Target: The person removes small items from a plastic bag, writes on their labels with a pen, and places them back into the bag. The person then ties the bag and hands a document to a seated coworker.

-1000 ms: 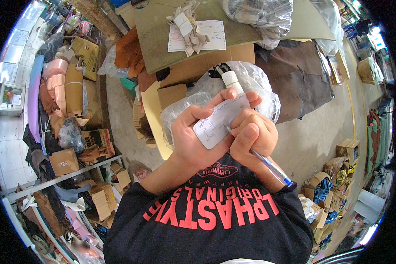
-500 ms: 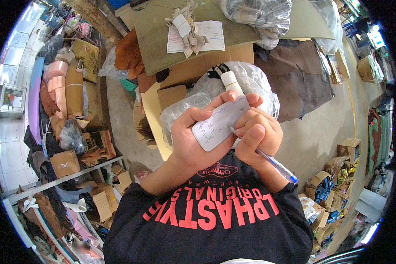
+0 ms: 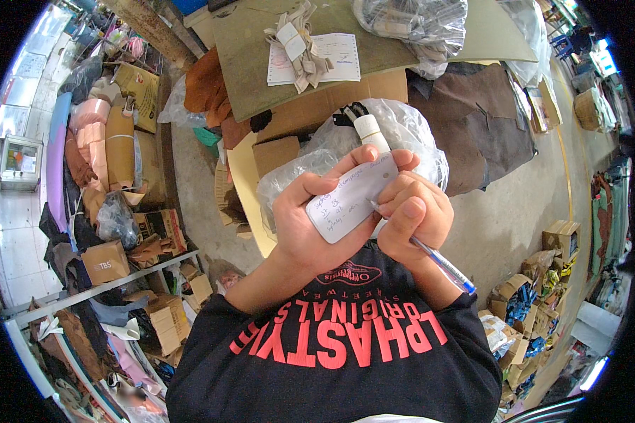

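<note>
My left hand holds a small white paper tag with handwriting on it, cupped in the palm with the fingers behind it. My right hand grips a blue-capped clear pen, its tip resting on the tag's right edge. Both hands are raised in front of my chest, above a black shirt with red lettering. Just beyond the hands lies a clear plastic bag with a white tube-shaped bottle sticking up by it.
A green-topped table carries a printed sheet and a tied bundle of tan strips. Brown leather pieces lie to the right. Cardboard boxes and material rolls crowd the left shelves; more boxes stack at lower right.
The tag and both hands have shifted slightly; the pen tip has moved a little along the tag as the right hand writes.
</note>
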Demonstrator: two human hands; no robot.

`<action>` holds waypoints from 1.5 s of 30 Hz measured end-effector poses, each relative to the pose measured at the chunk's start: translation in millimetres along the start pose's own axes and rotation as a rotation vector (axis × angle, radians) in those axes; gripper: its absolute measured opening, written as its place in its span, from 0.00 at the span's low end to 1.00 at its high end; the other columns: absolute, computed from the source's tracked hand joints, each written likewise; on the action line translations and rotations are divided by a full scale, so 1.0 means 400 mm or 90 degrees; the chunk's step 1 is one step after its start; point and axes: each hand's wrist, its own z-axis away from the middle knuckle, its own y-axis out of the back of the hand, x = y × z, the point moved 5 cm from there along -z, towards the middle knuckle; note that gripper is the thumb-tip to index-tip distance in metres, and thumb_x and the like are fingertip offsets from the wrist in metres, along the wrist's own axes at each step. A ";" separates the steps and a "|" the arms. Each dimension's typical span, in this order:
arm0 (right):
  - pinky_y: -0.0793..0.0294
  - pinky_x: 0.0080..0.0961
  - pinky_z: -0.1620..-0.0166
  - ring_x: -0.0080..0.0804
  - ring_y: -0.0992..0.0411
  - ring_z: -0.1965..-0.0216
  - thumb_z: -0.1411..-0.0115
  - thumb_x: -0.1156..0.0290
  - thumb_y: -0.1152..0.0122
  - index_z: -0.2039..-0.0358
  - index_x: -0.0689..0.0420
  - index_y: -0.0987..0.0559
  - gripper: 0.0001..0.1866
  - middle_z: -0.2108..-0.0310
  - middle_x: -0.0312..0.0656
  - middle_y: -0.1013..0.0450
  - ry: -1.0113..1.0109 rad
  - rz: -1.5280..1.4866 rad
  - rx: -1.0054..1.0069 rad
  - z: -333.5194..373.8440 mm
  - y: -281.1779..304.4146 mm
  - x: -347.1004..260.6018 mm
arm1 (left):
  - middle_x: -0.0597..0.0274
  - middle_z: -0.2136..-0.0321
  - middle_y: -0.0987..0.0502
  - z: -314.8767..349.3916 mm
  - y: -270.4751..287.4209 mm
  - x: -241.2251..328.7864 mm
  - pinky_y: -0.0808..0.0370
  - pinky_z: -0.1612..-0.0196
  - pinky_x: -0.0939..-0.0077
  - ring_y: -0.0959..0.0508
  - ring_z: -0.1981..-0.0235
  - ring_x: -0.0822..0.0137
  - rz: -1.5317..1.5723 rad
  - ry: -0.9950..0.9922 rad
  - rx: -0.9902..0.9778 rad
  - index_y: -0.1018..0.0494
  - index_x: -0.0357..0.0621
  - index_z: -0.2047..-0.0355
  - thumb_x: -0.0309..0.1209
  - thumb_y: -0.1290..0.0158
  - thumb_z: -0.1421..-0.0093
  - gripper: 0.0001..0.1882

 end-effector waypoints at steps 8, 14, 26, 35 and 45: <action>0.29 0.30 0.77 0.36 0.28 0.82 0.25 0.65 0.55 0.81 0.55 0.30 0.23 0.83 0.37 0.32 -0.012 0.001 -0.007 -0.003 -0.002 0.003 | 0.36 0.34 0.37 0.005 0.002 0.005 0.48 0.27 0.47 0.35 0.35 0.43 0.011 0.003 0.024 0.31 0.43 0.45 0.40 0.56 0.44 0.27; 0.29 0.30 0.76 0.36 0.28 0.82 0.25 0.65 0.55 0.81 0.55 0.31 0.23 0.83 0.37 0.32 -0.009 -0.017 -0.002 -0.003 -0.003 0.004 | 0.36 0.34 0.37 0.003 0.001 0.004 0.49 0.26 0.48 0.36 0.34 0.43 0.013 -0.004 0.031 0.31 0.43 0.45 0.40 0.56 0.45 0.27; 0.30 0.32 0.77 0.38 0.31 0.82 0.29 0.71 0.54 0.78 0.56 0.32 0.17 0.82 0.38 0.33 0.026 -0.006 -0.032 -0.001 -0.006 -0.001 | 0.36 0.34 0.37 0.004 -0.007 0.005 0.49 0.27 0.47 0.36 0.35 0.43 -0.025 -0.010 -0.007 0.32 0.44 0.45 0.40 0.57 0.44 0.27; 0.31 0.31 0.77 0.38 0.31 0.82 0.29 0.72 0.53 0.78 0.56 0.32 0.16 0.81 0.39 0.33 0.047 0.006 -0.007 0.001 -0.005 0.002 | 0.36 0.34 0.37 0.004 -0.008 0.005 0.50 0.26 0.49 0.37 0.33 0.43 -0.031 -0.022 -0.018 0.32 0.43 0.45 0.41 0.58 0.43 0.27; 0.30 0.30 0.77 0.37 0.30 0.82 0.28 0.70 0.54 0.79 0.56 0.32 0.19 0.81 0.39 0.34 0.058 0.020 -0.011 0.000 -0.005 0.000 | 0.35 0.34 0.38 0.008 -0.014 0.007 0.51 0.26 0.51 0.38 0.32 0.43 -0.019 -0.019 0.012 0.33 0.43 0.46 0.40 0.57 0.43 0.26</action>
